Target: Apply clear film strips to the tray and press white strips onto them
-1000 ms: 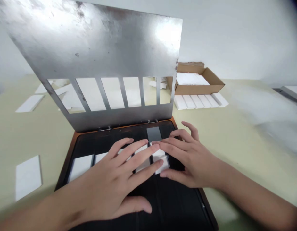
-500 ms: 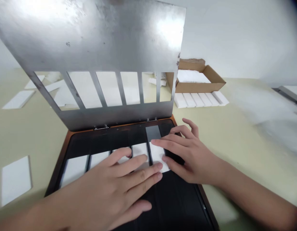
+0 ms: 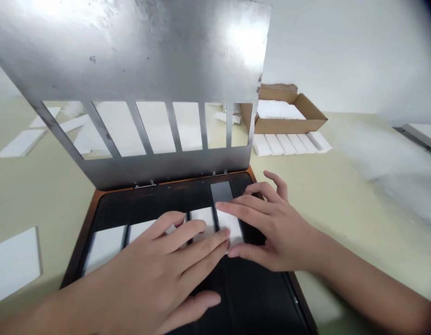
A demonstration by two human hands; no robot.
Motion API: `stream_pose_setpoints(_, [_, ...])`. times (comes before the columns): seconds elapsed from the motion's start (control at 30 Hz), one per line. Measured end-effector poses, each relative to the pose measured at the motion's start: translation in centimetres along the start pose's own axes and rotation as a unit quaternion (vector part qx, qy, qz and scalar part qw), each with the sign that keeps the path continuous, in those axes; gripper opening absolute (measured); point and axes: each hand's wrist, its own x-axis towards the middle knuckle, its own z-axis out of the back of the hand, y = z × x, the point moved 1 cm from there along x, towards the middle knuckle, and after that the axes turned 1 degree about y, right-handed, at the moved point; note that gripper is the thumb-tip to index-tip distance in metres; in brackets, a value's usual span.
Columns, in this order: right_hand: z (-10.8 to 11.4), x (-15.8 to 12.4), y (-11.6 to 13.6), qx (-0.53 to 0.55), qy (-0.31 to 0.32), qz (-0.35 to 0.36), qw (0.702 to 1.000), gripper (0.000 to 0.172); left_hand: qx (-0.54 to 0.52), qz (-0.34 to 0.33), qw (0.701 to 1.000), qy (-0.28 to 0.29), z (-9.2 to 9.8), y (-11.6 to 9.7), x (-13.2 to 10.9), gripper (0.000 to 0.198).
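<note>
Misalignment is threatening: the open left grip (image 3: 155,265) and open right grip (image 3: 278,228) are pressing on white strips (image 3: 229,225) in the black tray (image 3: 159,202); a slip could skew them.

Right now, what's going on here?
A person has both hands on a black tray, with a slotted metal plate hinged up behind it. The right hand rests on a white strip beside an empty dark slot, and the left hand lies over neighbouring white strips. Beyond stands a cardboard box of white pieces, with white bars lined up in front.
</note>
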Motion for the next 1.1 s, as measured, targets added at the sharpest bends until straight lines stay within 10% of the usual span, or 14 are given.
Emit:
stream_pose_setpoints(0.33, [-0.5, 0.3, 0.1, -0.010, -0.021, -0.015, 1.000, 0.037, 0.058, -0.084, 0.994, 0.030, 0.5, -0.3, -0.1, 0.041])
stream_pose_setpoints(0.7, [-1.1, 0.7, 0.0, -0.026, -0.068, -0.018, 0.997, 0.027, 0.020, -0.036, 0.998, 0.055, 0.3, -0.1, 0.5, 0.054])
stream_pose_setpoints(1.1, [0.5, 0.3, -0.9, 0.008, -0.011, 0.034, 0.999, 0.071, 0.020, -0.012, 0.999, 0.028, 0.5, 0.1, 0.4, 0.054])
